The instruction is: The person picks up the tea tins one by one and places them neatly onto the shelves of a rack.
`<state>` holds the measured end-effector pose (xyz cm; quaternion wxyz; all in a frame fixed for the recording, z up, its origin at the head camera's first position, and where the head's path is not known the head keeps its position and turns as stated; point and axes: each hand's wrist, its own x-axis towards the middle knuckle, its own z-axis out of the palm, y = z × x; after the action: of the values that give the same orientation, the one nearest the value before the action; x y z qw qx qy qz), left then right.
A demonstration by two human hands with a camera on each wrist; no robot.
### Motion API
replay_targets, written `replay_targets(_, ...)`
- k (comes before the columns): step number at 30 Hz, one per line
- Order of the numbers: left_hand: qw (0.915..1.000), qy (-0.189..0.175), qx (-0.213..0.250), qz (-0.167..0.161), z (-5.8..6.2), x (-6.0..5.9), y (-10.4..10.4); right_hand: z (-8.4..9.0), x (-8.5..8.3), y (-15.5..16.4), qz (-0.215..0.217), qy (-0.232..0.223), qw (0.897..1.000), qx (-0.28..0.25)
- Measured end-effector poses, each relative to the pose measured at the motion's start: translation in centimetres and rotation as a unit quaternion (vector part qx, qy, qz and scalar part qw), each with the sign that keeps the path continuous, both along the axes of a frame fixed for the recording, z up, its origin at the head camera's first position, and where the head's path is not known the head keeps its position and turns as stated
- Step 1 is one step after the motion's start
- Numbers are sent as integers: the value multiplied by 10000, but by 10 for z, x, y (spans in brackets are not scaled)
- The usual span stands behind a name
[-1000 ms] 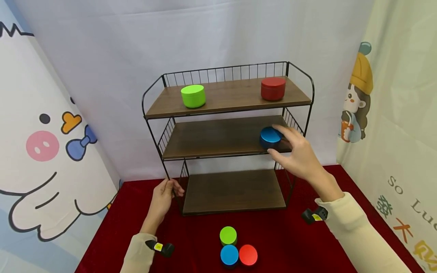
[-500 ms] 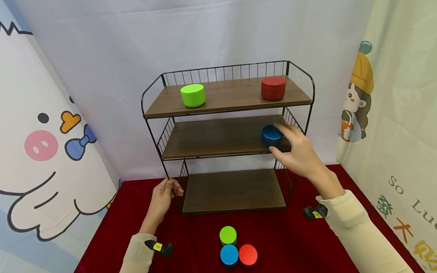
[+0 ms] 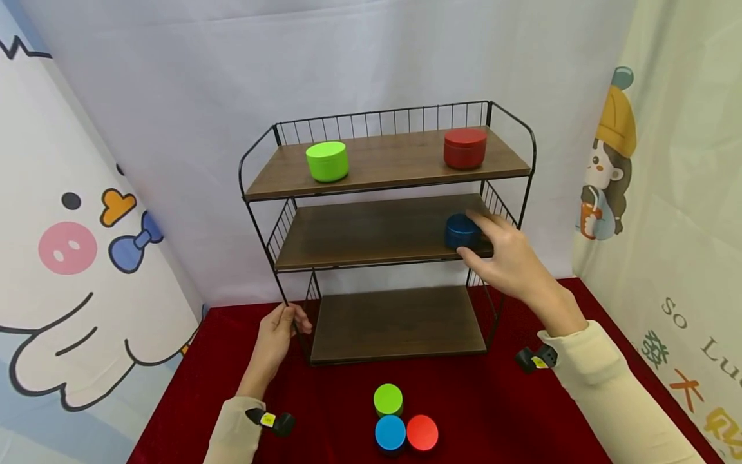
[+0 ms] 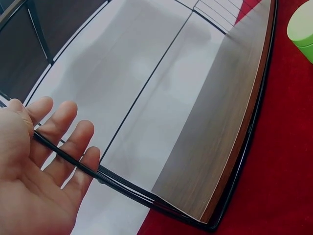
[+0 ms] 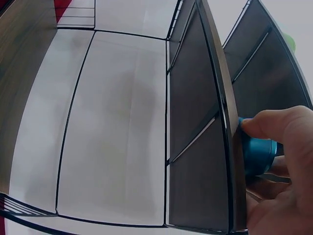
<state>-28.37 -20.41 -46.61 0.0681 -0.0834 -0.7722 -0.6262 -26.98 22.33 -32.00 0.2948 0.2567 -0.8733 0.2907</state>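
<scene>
right hand (image 3: 510, 258): fingers curled round the blue tin (image 3: 460, 231), thumb at its front, fingertips over its top and far side.
blue tin: stands upright at the right end of the middle shelf (image 3: 371, 232), near the wire side rail.
left hand (image 3: 277, 335): fingers wrapped loosely about the front left leg of the rack (image 3: 278, 283), low down beside the bottom shelf (image 3: 397, 322); in the left wrist view the black wire runs across the fingers (image 4: 58, 132).
rack: black wire frame with three brown boards, standing on the table (image 3: 324, 412) with its red cloth.
top shelf (image 3: 394, 164): green tin (image 3: 327, 161) at the left, red tin (image 3: 464, 148) at the right, well apart.
table front: three small tins touching in a cluster, small green tin (image 3: 388, 399) behind, small blue tin (image 3: 390, 433) at the left, small red tin (image 3: 422, 433) at the right.
</scene>
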Motion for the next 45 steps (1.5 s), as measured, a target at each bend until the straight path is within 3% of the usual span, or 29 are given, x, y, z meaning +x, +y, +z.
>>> replay_targets(15,10000,42,66,-40,3,4,0,-1,1,-1,-127,-28,9999,-24)
replay_targets(23,10000,39,88,19,3,4,-1,-4,9,-3,-17,281,9993,-229)
replay_targets(31,10000,27,12,-18,2,4,-2,-17,23,-4,67,720,9955,-612)
replay_targets(38,9999,36,-151,28,1,3,-3,-30,39,-7,493,639,9914,-1032)
replay_targets(45,9999,12,-108,37,1,1,-2,-48,54,-8,696,938,9879,-1025)
